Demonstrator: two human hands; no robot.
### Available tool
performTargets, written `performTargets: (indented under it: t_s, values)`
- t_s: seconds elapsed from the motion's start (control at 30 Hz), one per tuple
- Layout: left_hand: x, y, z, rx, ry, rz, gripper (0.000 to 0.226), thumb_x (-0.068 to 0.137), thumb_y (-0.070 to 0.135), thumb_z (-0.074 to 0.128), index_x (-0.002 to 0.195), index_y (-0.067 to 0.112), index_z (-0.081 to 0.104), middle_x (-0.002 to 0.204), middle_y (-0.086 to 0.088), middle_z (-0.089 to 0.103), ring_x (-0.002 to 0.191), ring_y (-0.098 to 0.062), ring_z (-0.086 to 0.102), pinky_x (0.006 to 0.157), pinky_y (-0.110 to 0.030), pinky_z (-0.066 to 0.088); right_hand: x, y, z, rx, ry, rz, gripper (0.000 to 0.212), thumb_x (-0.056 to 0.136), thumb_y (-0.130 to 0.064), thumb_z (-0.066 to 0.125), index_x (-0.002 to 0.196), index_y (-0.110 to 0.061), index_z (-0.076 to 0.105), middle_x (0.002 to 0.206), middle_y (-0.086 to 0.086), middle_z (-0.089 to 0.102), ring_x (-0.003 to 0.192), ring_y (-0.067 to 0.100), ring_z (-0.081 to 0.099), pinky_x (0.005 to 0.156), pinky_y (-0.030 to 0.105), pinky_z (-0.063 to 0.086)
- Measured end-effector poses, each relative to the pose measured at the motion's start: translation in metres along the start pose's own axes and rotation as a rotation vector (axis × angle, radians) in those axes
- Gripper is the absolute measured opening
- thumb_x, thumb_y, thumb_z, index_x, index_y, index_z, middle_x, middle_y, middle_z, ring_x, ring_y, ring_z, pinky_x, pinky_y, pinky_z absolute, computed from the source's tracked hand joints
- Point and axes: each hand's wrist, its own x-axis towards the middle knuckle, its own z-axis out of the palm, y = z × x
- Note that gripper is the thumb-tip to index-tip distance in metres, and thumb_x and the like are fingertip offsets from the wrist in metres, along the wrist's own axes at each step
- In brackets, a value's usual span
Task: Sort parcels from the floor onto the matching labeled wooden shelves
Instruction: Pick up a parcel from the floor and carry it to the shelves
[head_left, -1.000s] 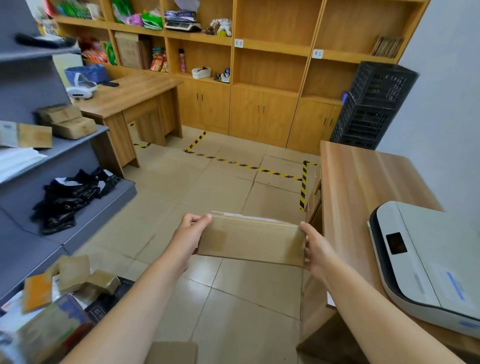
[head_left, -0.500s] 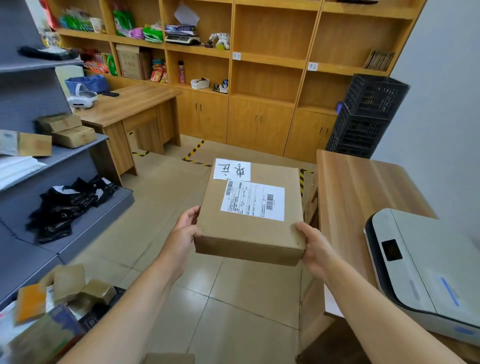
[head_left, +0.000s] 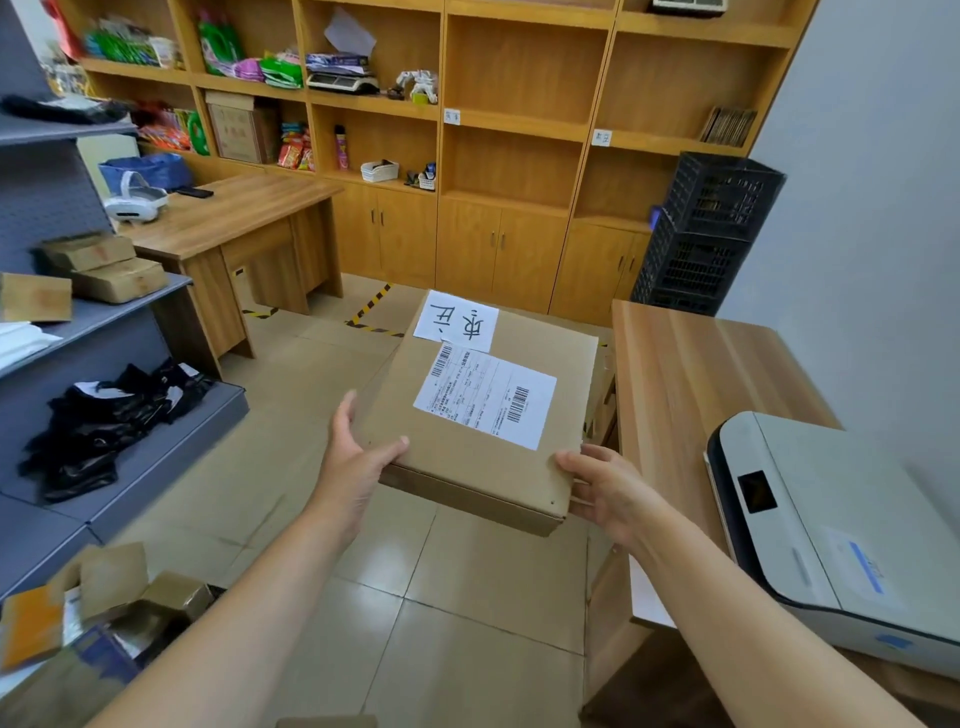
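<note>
shelf labels (head_left: 452, 116) too small | printer (head_left: 841, 530) cut off rt edge

Tiled floor (head_left: 467, 597) carrying a pile of parcels (head_left: 104, 613) at lower left. Grey metal shelf (head_left: 130, 306) holding stacked cardboard boxes (head_left: 104, 265); lower tier holding black bags (head_left: 104, 421). Right wooden desk (head_left: 691, 374) bearing a white printer (head_left: 831, 530).

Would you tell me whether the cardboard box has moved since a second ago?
Yes. The cardboard box tipped label-up and rose toward the wooden shelves.
</note>
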Motion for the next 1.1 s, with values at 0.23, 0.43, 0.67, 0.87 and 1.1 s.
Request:
performTargets:
  t_s: [0.23, 0.43, 0.67, 0.87, 1.1]
  values:
    - [-0.034, -0.021, 0.044, -0.050, 0.353, -0.145, 0.106, 0.067, 0.021, 0.080, 0.144, 0.022, 0.007, 0.149, -0.011, 0.007, 0.135, -0.025, 0.030, 0.108, -0.040, 0.031, -0.004, 0.024, 0.036, 0.100, 0.135, -0.070, 0.069, 0.072, -0.016, 0.077, 0.130, -0.018, 0.040, 0.109, 0.006, 0.066, 0.094, 0.020, 0.066, 0.087, 0.036, 0.053]
    - [-0.071, -0.029, 0.081, -0.102, 0.198, -0.103, 0.098, 0.069, 0.014, 0.079, 0.141, 0.027, 0.013, 0.138, 0.000, 0.016, 0.120, -0.014, 0.040, 0.090, -0.032, 0.041, -0.004, 0.038, 0.069, 0.350, 0.141, -0.052, 0.064, 0.075, -0.014, 0.075, 0.128, -0.017, 0.039, 0.110, 0.009, 0.068, 0.089, 0.025, 0.063, 0.066, 0.029, 0.048]
    - [-0.068, -0.021, 0.069, -0.205, 0.192, -0.021, 0.086, 0.070, 0.007, 0.076, 0.134, 0.035, 0.026, 0.130, 0.007, 0.025, 0.097, 0.010, 0.047, 0.076, -0.023, 0.046, -0.005, 0.043, 0.088, 0.407, 0.101, -0.027, 0.069, 0.075, -0.017, 0.075, 0.132, -0.021, 0.036, 0.116, 0.009, 0.066, 0.111, 0.031, 0.061, 0.084, 0.041, 0.050]
    - [-0.057, -0.015, 0.031, -0.188, 0.121, -0.041, 0.090, 0.073, 0.010, 0.074, 0.140, 0.035, 0.019, 0.141, 0.003, 0.024, 0.101, 0.001, 0.048, 0.091, -0.031, 0.041, 0.000, 0.013, 0.064, 0.217, 0.251, -0.193, 0.093, 0.071, -0.026, 0.077, 0.144, -0.024, 0.020, 0.135, 0.001, 0.049, 0.110, 0.016, 0.051, 0.101, 0.044, 0.037]
    - [-0.041, -0.023, -0.023, -0.187, -0.103, -0.094, 0.101, 0.057, 0.016, 0.076, 0.139, 0.041, 0.024, 0.141, 0.002, 0.032, 0.126, -0.023, 0.043, 0.102, -0.042, 0.041, 0.002, -0.009, 0.028, -0.094, 0.228, -0.270, 0.069, 0.081, -0.026, 0.069, 0.141, -0.026, 0.035, 0.113, -0.004, 0.061, 0.106, 0.020, 0.058, 0.100, 0.049, 0.044]
